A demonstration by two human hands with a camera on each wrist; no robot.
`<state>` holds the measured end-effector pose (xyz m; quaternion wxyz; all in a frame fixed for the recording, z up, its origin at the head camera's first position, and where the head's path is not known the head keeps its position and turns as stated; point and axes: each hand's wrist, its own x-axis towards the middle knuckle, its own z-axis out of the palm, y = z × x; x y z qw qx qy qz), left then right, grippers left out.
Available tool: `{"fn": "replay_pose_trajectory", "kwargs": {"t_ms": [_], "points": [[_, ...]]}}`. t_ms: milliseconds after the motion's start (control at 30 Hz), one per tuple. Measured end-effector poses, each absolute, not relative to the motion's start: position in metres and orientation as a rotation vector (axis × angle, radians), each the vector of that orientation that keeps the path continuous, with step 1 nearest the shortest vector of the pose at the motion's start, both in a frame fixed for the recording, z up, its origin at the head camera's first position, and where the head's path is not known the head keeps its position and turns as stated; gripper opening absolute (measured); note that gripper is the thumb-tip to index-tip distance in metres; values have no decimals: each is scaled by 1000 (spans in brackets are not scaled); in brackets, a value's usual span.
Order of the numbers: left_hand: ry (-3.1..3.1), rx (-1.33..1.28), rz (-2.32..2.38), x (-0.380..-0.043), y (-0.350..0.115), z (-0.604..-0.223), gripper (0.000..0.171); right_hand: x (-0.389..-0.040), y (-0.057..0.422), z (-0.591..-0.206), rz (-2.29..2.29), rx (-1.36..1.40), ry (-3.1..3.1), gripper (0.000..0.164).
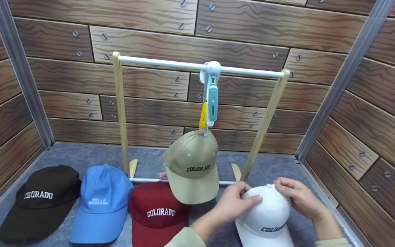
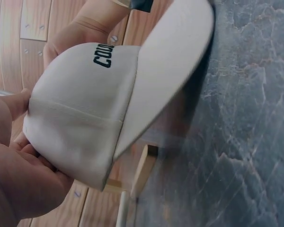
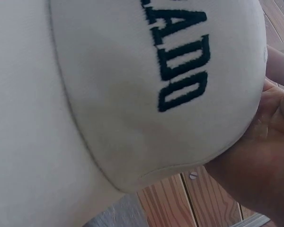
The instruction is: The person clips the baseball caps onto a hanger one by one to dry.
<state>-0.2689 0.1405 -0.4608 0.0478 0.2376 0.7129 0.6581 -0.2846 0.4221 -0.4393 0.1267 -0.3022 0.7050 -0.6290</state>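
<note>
A white baseball cap (image 1: 264,211) with dark COLORADO lettering is held between both hands at the lower right, brim toward me. My left hand (image 1: 227,207) grips its left side, thumb lying on the crown. On the other side, my right hand (image 1: 298,195) pinches the cap near the top button. In the left wrist view the white cap (image 2: 85,113) appears sideways, its brim above the grey surface, with the left hand (image 2: 31,182) at the crown. The right wrist view has the white cap (image 3: 109,109) filling most of it, the right hand (image 3: 251,170) behind its edge.
A rack with a white bar (image 1: 163,63) stands behind. From it a beige cap (image 1: 190,159) hangs by a clip, near a teal clip (image 1: 213,101) and yellow clip (image 1: 203,116). Black (image 1: 43,195), blue (image 1: 101,202) and dark red caps (image 1: 158,206) lie at left.
</note>
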Motion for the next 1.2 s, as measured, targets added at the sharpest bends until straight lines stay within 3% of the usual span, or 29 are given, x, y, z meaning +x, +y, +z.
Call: {"fn": "replay_pose_trajectory", "kwargs": {"t_ms": [300, 767, 1200], "points": [[2177, 667, 2040, -264, 128, -449, 18, -282, 406, -439, -1896, -893, 2062, 24], [2214, 790, 2024, -271, 104, -444, 20, -278, 380, -438, -1927, -909, 2075, 30], [2246, 818, 2080, -272, 82, -435, 18, -282, 356, -435, -1943, -963, 2021, 27]]}}
